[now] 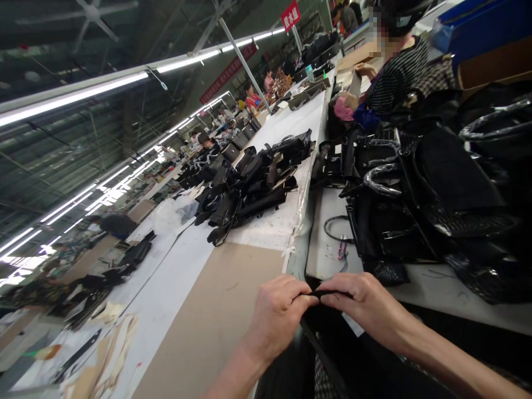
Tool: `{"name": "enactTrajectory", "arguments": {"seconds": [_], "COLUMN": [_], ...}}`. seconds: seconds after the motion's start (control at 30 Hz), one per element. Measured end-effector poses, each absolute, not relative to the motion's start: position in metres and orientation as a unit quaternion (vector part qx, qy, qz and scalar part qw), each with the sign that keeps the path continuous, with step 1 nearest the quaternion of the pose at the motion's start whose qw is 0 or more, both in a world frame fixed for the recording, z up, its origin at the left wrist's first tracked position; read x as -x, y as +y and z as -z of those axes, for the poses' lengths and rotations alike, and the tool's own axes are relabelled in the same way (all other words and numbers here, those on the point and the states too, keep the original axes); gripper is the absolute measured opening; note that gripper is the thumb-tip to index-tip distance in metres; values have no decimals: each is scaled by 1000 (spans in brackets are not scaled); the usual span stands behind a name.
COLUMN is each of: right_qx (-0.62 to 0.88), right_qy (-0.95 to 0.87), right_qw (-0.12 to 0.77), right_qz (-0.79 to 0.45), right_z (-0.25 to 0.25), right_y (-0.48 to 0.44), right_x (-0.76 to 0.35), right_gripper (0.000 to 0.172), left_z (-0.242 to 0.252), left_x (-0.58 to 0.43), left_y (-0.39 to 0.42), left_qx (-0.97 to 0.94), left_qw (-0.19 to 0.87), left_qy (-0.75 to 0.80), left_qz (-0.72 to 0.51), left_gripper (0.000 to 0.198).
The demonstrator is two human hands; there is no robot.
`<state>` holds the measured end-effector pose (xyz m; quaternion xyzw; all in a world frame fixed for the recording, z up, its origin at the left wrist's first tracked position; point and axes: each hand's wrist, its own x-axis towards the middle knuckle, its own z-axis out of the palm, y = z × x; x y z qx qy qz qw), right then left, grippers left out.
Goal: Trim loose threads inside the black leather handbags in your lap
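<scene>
My left hand (280, 307) and my right hand (366, 305) meet in front of me at the table's edge, thumbs and fingertips nearly touching. Both are closed, pinching the upper edge of a black bag piece (366, 366) that hangs down over my lap. Its full shape is lost in the dark. A small white slip (353, 324) shows just under my right fingers. Beyond them, a pink-handled small tool (341, 248) lies beside a black looped handle (338, 228).
Black bags with plastic-wrapped handles (382, 180) are heaped at the right. Several black bag pieces (253, 183) lie on the long white table (183, 271), which has a brown board (224, 310) near me. A co-worker in a striped top (399, 72) sits at the upper right.
</scene>
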<state>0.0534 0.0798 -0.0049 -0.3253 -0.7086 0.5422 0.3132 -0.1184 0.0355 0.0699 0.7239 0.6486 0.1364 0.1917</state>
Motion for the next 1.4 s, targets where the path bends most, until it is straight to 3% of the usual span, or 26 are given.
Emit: {"name": "enactTrajectory", "arguments": {"seconds": [0.3,0.6,0.73,1.0,1.17,1.4], "right_qx": [344,329,337,345,352,361], "right_qy": [-656,-721,-696,-712,-716,-704], "right_qw": [280,316,280,249,233,221], "right_qz": [-610,-522,-569,-559,-556,-569], "right_z": [12,11,14,18,16,16], "right_y": [89,86,85,87,91,95], "right_x": [-50,-54,-61,-69,-65,-65], "right_gripper": [22,23,15,36,36,34], "left_z": [-71,-65,-67,-79,-83,-81], "left_x": [118,109,109,111,111,110], "left_y": [51,46,47,60,61,62], "left_qx": [-642,-772,-747,-720,-709,-669], "left_qw": [297,128,157,217,212,232], "left_qy": [696,620,644,658,672,705], "left_qz": [-123,-54,-51,-45,-27,-39], "left_gripper": [15,23,21,17,18,2]}}
